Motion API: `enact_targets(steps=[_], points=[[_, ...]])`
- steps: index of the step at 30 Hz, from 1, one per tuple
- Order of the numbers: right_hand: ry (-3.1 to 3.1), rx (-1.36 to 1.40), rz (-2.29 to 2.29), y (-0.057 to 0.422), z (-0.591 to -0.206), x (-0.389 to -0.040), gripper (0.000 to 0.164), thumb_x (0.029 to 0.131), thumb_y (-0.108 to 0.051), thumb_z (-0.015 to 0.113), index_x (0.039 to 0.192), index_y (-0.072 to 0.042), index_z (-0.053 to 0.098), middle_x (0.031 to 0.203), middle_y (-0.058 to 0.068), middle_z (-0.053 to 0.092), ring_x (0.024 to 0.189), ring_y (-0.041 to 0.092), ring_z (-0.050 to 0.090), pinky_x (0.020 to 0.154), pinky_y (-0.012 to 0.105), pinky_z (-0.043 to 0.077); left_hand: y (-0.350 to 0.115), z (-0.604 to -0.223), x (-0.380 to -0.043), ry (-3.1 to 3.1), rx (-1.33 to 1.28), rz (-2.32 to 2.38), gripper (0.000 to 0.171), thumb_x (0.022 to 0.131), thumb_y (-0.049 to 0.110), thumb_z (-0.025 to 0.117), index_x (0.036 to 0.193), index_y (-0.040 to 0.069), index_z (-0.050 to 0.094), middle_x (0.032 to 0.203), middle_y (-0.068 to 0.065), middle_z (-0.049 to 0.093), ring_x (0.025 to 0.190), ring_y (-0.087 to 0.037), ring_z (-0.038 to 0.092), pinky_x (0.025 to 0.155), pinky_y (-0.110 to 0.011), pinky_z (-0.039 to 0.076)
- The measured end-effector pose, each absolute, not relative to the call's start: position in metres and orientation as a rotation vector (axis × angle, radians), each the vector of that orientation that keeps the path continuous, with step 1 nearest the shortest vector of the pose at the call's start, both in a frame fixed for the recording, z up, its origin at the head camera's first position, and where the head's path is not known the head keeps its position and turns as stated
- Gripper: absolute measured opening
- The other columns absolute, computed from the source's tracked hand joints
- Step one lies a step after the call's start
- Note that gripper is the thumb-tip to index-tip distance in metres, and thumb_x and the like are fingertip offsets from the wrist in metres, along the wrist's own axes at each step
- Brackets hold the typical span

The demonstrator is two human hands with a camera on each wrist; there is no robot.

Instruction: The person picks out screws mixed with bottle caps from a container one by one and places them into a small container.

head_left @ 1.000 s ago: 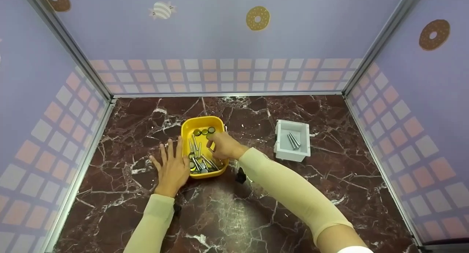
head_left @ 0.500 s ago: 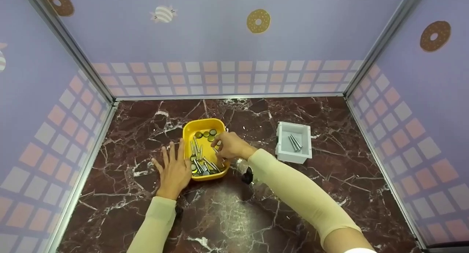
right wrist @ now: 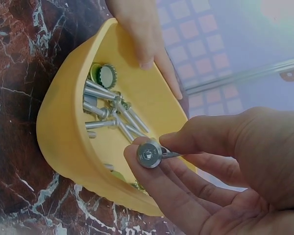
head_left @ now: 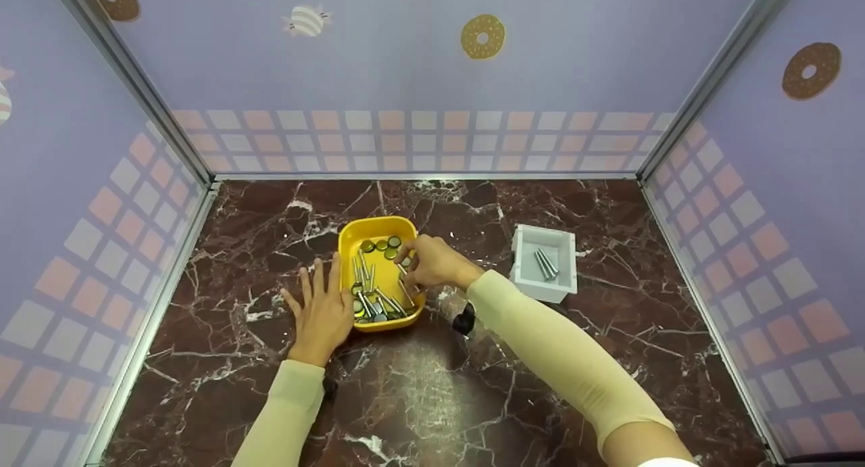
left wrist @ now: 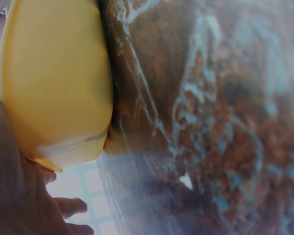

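A metal bolt is pinched between the thumb and forefinger of a person's right hand, with the tips closed on it and the other fingers loosely bent; it is silvery and shiny, with a round, flat head bearing a small stamped mark at its centre, and a thin shank that the fingers partly hide; it is held at the right side of a yellow bin, a deep tub with rounded corners and smooth walls.

The left hand lies against the bin's left side, its fingers straight and spread, gripping nothing; inside the bin, more bolts, slim and silver, lie jumbled toward the near end, with bottle caps among them and others grouped at the far end; well to the right, a pale grey box holds a few silver screws side by side; everything stands on a dark red marbled surface with white veins.
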State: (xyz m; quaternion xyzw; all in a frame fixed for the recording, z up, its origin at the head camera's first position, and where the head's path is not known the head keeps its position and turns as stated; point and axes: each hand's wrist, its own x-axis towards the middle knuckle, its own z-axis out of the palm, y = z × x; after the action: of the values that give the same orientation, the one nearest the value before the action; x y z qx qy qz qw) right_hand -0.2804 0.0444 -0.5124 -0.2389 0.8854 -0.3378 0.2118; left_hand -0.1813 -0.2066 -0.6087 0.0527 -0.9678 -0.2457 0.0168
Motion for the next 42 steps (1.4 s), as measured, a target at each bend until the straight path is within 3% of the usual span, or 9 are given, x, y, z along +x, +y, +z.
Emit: enact_targets(steps=[7,16,22,29,33,37,42], points=[[2.452,-0.676,-0.948,0.055,-0.508,-0.286,0.038,0.099,-0.009,0.091,0.135,-0.005,0.081,0.11,0.016,0.09,0.095,0.029,0.088,0.081,0.034,0.072,-0.207,-0.609,-0.184,-3.016,0.166,-0.764,0.072,0.122,0.032,0.033,0.19,0.023,0.012,0.197,-0.024,0.01,0.182,-0.059,0.002,0.136,-0.091,-0.011],[2.454,-0.638,-0.995,0.069,-0.506,-0.291,0.039,0.095,-0.003,0.091,0.133,-0.006,0.082,0.105,0.016,0.088,0.09,0.034,0.086,0.07,0.024,0.064,-0.208,-0.609,-0.186,-3.009,0.164,-0.755,0.072,0.122,0.033,0.032,0.19,0.025,0.011,0.196,-0.025,0.011,0.181,-0.059,0.002,0.137,-0.092,-0.01],[2.458,-0.625,-1.003,0.083,-0.506,-0.294,0.041,0.095,-0.008,0.094,0.134,-0.007,0.083,0.107,0.013,0.088,0.082,0.014,0.077,0.075,0.026,0.065,-0.209,-0.612,-0.185,-3.029,0.175,-0.767,0.073,0.122,0.033,0.033,0.19,0.025,0.008,0.197,-0.024,0.009,0.182,-0.058,0.0,0.136,-0.091,-0.012],[2.473,-0.635,-0.986,0.104,-0.506,-0.297,0.041,0.096,-0.01,0.093,0.136,-0.006,0.083,0.113,0.016,0.088,0.092,0.019,0.081,0.081,0.029,0.067,-0.208,-0.613,-0.184,-3.025,0.169,-0.783,0.072,0.123,0.033,0.033,0.19,0.024,0.009,0.197,-0.024,0.009,0.182,-0.059,0.001,0.136,-0.092,-0.012],[2.493,-0.606,-1.0,0.116,-0.504,-0.298,0.039,0.097,-0.011,0.094,0.134,-0.009,0.083,0.109,0.014,0.088,0.088,0.016,0.078,0.086,0.031,0.067,-0.207,-0.613,-0.186,-3.01,0.16,-0.778,0.072,0.123,0.033,0.032,0.19,0.024,0.011,0.197,-0.024,0.01,0.182,-0.059,0.003,0.136,-0.092,-0.012],[2.479,-0.558,-1.036,0.127,-0.505,-0.298,0.038,0.097,-0.007,0.092,0.134,-0.009,0.083,0.104,0.011,0.087,0.081,0.013,0.075,0.084,0.03,0.064,-0.207,-0.613,-0.185,-3.022,0.164,-0.782,0.072,0.122,0.033,0.032,0.19,0.025,0.008,0.197,-0.023,0.009,0.182,-0.058,0.001,0.136,-0.091,-0.013],[2.463,-0.504,-1.12,0.138,-0.506,-0.299,0.039,0.096,0.0,0.089,0.134,-0.006,0.082,0.111,0.014,0.087,0.09,0.015,0.078,0.08,0.026,0.063,-0.208,-0.613,-0.184,-3.021,0.167,-0.769,0.073,0.123,0.033,0.033,0.19,0.025,0.008,0.197,-0.023,0.009,0.182,-0.058,0.002,0.136,-0.092,-0.011]])
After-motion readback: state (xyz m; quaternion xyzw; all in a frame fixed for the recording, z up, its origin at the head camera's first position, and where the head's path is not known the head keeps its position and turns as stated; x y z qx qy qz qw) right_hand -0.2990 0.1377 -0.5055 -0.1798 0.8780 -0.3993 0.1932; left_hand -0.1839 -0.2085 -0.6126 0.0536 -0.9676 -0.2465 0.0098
